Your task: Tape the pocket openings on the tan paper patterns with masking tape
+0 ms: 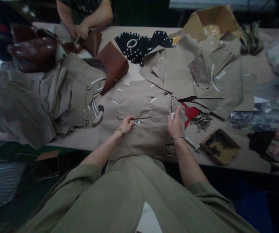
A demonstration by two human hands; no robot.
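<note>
- The beige panel [139, 106] lies flat on the table [251, 158] before the person; its near end is hidden behind the green shirt [132, 187].
- The small white thing [172, 115] at the panel's right side is mostly covered by the fingers, so what it is cannot be told.
- The print on the white label [136, 122] at the panel's middle is too small to read.
- Beyond the panel, to the left, a co-worker [88, 11] is cut off by the top border.
- Left of the panel, a stack of beige pieces [66, 97] crowds close; beyond it, a brown piece [115, 64] overlaps its far left corner.
- Right of the panel, red cloth [190, 114] and a slim tool [191, 142] lie just beside it; a cardboard tray [233, 146] stands farther right, with bare table past it along the near edge.
- The left hand [127, 125] reaches palm down to the panel's middle, fingers bent and close together by the label; whether they pinch cloth cannot be told.
- The right hand [174, 126] is at the panel's right side, fingers narrowed around the white thing.
</note>
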